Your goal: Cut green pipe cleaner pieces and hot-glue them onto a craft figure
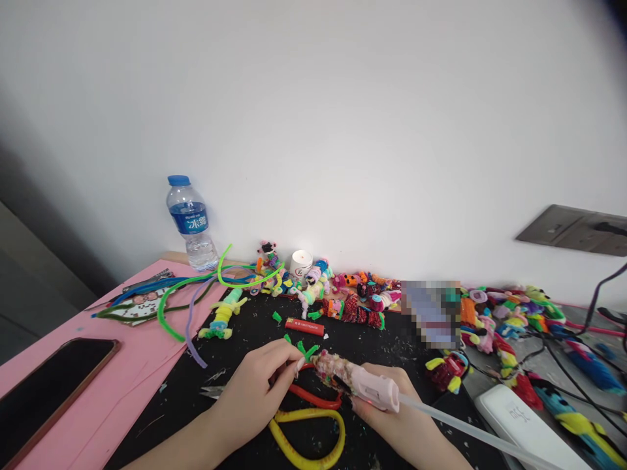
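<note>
My right hand [392, 405] is wrapped around a white hot glue gun [375, 386]. A long translucent glue stick [450, 416] runs out of its back end. The gun's front is crusted with coloured fuzz and points left. My left hand [264, 382] is closed in a pinch at a small green fuzzy pipe cleaner piece [307, 352], right beside the nozzle. Its fingertips partly hide what they grip. Between my hands lie scissors with a yellow handle loop [277, 431] and a red one [318, 399]; their blades [211, 391] show beyond my left wrist.
A red lighter [304, 327] lies ahead on the black mat [259, 352]. Several pipe cleaner figures [225, 316] line the wall. At left are a water bottle [191, 222], loose pipe cleaners [166, 313] and a phone [53, 398]. A white power bank [524, 424] and cables are at right.
</note>
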{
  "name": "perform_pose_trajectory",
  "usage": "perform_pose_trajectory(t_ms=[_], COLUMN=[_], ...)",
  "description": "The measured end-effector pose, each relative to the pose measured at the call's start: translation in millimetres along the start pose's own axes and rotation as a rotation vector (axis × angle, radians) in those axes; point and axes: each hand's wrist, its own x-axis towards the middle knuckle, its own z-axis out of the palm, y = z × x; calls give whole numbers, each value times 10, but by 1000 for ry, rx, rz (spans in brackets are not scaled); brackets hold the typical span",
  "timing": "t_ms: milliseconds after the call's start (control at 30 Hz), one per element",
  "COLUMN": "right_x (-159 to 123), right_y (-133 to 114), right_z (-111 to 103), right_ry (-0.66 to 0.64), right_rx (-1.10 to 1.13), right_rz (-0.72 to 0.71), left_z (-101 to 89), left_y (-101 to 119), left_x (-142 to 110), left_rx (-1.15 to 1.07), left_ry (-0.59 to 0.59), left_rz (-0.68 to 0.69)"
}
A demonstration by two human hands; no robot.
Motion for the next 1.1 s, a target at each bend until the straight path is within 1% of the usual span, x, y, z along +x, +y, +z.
perform_pose_trajectory(t_ms=[267, 500, 633, 733, 900, 1100], right_x=[11, -1, 2, 3, -2, -4], right_y=[-19, 48, 7, -19, 8, 38], right_z=[-1, 16, 5, -8, -7, 8], right_ry=[22, 22, 9, 26, 36, 38], right_rx=[25, 81, 36, -3, -50, -16], right_rz=[-29, 7, 10, 3, -30, -27], left_z=[-5, 5, 1, -3, -7, -19], left_y=[-2, -18, -8, 1, 16, 14], left_x=[-10, -5, 6, 6, -4, 12], left_rx=[4, 23, 19, 14, 16, 17], left_ry=[-6, 25, 21, 21, 35, 74], left_rz=[1, -11, -9, 0, 1, -22])
